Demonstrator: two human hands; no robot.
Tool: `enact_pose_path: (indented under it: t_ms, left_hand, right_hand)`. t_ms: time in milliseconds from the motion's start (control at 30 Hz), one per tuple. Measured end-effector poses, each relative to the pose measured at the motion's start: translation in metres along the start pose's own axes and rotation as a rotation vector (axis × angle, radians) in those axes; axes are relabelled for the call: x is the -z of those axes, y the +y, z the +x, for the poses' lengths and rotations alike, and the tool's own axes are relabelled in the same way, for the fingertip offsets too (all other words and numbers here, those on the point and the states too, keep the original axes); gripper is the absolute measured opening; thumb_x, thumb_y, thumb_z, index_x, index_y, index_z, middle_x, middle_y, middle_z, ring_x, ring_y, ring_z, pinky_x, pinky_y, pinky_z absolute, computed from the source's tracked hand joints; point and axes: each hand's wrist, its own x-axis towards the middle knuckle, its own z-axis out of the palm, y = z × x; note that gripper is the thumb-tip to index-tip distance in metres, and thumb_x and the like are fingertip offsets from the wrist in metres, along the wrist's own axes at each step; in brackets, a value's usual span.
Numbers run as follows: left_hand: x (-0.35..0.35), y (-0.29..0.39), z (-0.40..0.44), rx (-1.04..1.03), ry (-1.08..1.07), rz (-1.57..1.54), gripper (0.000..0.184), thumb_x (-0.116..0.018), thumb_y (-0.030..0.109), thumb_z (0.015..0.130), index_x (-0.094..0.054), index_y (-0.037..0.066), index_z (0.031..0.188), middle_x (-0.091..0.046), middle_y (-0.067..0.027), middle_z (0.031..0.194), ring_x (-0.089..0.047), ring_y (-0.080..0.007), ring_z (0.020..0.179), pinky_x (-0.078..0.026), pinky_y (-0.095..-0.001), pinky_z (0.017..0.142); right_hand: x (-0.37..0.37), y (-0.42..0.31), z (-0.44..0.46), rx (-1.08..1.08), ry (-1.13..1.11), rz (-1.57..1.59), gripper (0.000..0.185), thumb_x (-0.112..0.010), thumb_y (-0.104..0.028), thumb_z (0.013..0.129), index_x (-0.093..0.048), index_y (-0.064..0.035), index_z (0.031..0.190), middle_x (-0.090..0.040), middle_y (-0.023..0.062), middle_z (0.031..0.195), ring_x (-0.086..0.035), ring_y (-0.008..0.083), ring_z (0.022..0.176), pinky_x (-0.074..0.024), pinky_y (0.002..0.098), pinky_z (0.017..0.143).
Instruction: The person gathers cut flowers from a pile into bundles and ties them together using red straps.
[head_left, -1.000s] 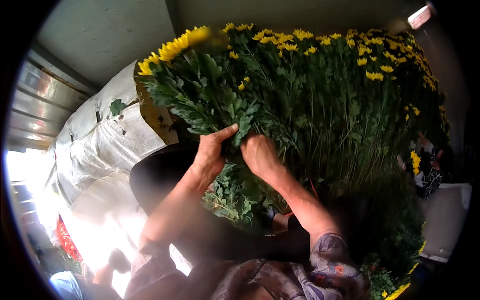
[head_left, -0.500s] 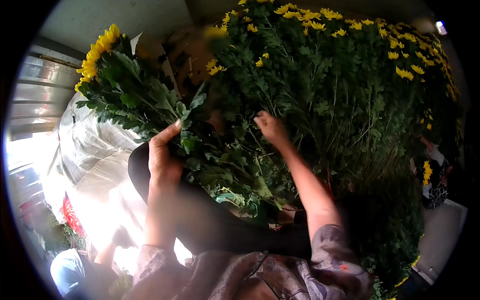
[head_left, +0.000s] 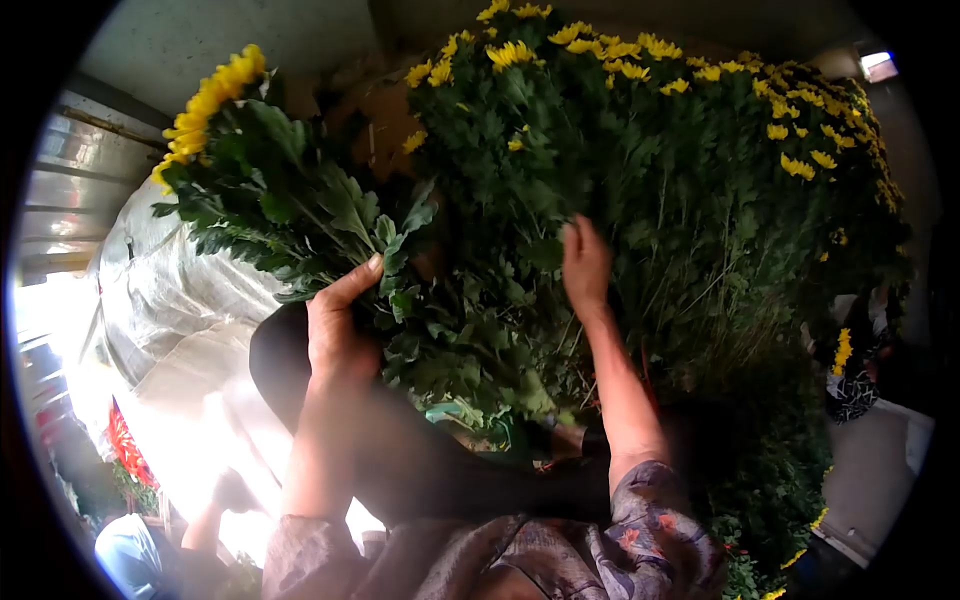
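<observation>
My left hand [head_left: 340, 315] is closed around the stems of a chrysanthemum bunch [head_left: 290, 190], its thumb lying across the leaves. The bunch tilts to the upper left, with its yellow heads [head_left: 210, 110] packed together at the top. Farther right, my right hand [head_left: 588, 265] has its fingers pinched together in front of the standing flowers. A single chrysanthemum [head_left: 512, 56] leans up and left from that pinch; its stem is mostly lost among blurred leaves. Behind it, a broad bank of chrysanthemums [head_left: 690, 180] stands with green stems and yellow heads.
Cut leaves and stems [head_left: 470, 370] lie below my hands, over my dark-trousered leg [head_left: 430, 450]. A pale sheet [head_left: 160, 290] covers something at left. One person's arm [head_left: 205, 525] shows at lower left, and another person [head_left: 860, 370] is partly visible at right.
My right hand has moved right and slightly up, and the single chrysanthemum has shifted right with it. The left hand and its bunch have shifted slightly right in view.
</observation>
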Motion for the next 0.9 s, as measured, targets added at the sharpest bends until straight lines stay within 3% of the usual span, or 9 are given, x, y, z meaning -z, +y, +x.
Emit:
enact_pose_path:
  t_ms: [100, 267, 400, 467, 500, 567, 667, 733, 900]
  left_hand:
    - [0.005, -0.009, 0.005, -0.044, -0.04, 0.092, 0.034, -0.063, 0.006, 0.082, -0.059, -0.004, 0.115, -0.066, -0.0124, 0.106, -0.063, -0.0244, 0.096, -0.051, -0.0349, 0.087]
    - [-0.005, -0.011, 0.0, 0.053, -0.038, 0.065, 0.03, -0.058, 0.011, 0.087, -0.06, -0.006, 0.112, -0.067, -0.0136, 0.104, -0.063, -0.0255, 0.095, -0.051, -0.0358, 0.089]
    - [-0.003, -0.023, 0.002, -0.065, -0.062, 0.176, 0.03, -0.058, 0.009, 0.086, -0.06, -0.005, 0.113, -0.066, -0.0133, 0.104, -0.064, -0.0243, 0.094, -0.051, -0.0353, 0.087]
    - [-0.014, -0.024, -0.001, -0.096, -0.054, 0.193, 0.032, -0.059, 0.006, 0.085, -0.058, -0.004, 0.115, -0.066, -0.0126, 0.105, -0.063, -0.0236, 0.094, -0.052, -0.0348, 0.086]
    - [-0.019, -0.025, -0.001, -0.118, -0.048, 0.234, 0.034, -0.06, 0.006, 0.084, -0.057, -0.003, 0.116, -0.065, -0.0122, 0.105, -0.063, -0.0235, 0.094, -0.052, -0.0346, 0.086]
    - [-0.025, -0.028, 0.002, -0.157, -0.055, 0.249, 0.037, -0.063, 0.004, 0.081, -0.056, -0.003, 0.118, -0.065, -0.0112, 0.104, -0.063, -0.0237, 0.094, -0.051, -0.0345, 0.086]
    - [-0.033, -0.029, 0.004, -0.094, -0.155, 0.184, 0.052, -0.067, -0.002, 0.076, -0.053, 0.001, 0.127, -0.062, -0.0095, 0.115, -0.059, -0.0237, 0.103, -0.046, -0.0339, 0.092]
    - [-0.037, -0.032, 0.005, -0.035, -0.152, 0.126, 0.05, -0.066, -0.003, 0.076, -0.054, 0.001, 0.125, -0.063, -0.0096, 0.114, -0.06, -0.0236, 0.102, -0.047, -0.0343, 0.091]
    - [-0.044, -0.039, 0.005, -0.095, -0.174, 0.127, 0.049, -0.067, -0.006, 0.074, -0.054, 0.0, 0.122, -0.063, -0.0107, 0.111, -0.06, -0.0247, 0.101, -0.049, -0.0361, 0.089]
  right_hand:
    - [0.049, 0.027, 0.009, -0.038, 0.019, -0.064, 0.035, -0.052, -0.026, 0.099, -0.058, -0.0004, 0.121, -0.062, 0.0199, 0.114, -0.062, 0.037, 0.099, -0.05, 0.0424, 0.08]
    - [0.054, 0.105, 0.029, -0.376, 0.354, -0.135, 0.036, -0.049, -0.026, 0.101, -0.054, -0.001, 0.126, -0.059, 0.0178, 0.121, -0.059, 0.0384, 0.106, -0.0488, 0.0465, 0.083]
    - [0.026, 0.113, 0.06, -0.576, 0.278, 0.017, 0.04, -0.048, -0.031, 0.1, -0.053, -0.0031, 0.128, -0.058, 0.0202, 0.124, -0.059, 0.0394, 0.106, -0.0493, 0.049, 0.082]
    - [-0.02, 0.162, 0.071, -0.42, 0.35, -0.241, 0.051, -0.05, -0.036, 0.098, -0.043, -0.0063, 0.139, -0.061, 0.0207, 0.117, -0.061, 0.0412, 0.098, -0.0503, 0.0522, 0.077]
    - [-0.007, 0.127, 0.086, -0.695, 0.064, -0.183, 0.057, -0.048, -0.037, 0.099, -0.029, -0.01, 0.145, -0.049, 0.0185, 0.132, -0.054, 0.0398, 0.111, -0.0498, 0.0549, 0.087]
    - [0.005, 0.084, 0.099, -0.956, -0.239, -0.116, 0.065, -0.046, -0.038, 0.1, -0.015, -0.0136, 0.152, -0.036, 0.0162, 0.147, -0.047, 0.0383, 0.124, -0.0493, 0.0576, 0.096]
    - [0.004, 0.088, 0.094, -0.915, -0.293, -0.044, 0.071, -0.051, -0.038, 0.098, -0.014, -0.0129, 0.152, -0.026, 0.0149, 0.153, -0.037, 0.0369, 0.133, -0.0443, 0.055, 0.107]
    - [0.004, 0.087, 0.089, -0.885, -0.429, -0.175, 0.072, -0.054, -0.036, 0.097, -0.013, -0.0143, 0.152, -0.022, 0.0139, 0.154, -0.034, 0.0364, 0.135, -0.0405, 0.0534, 0.111]
    - [-0.001, 0.073, 0.09, -0.958, -0.36, 0.062, 0.071, -0.056, -0.033, 0.097, -0.015, -0.0156, 0.152, -0.018, 0.0123, 0.156, -0.029, 0.0374, 0.138, -0.0333, 0.0546, 0.116]
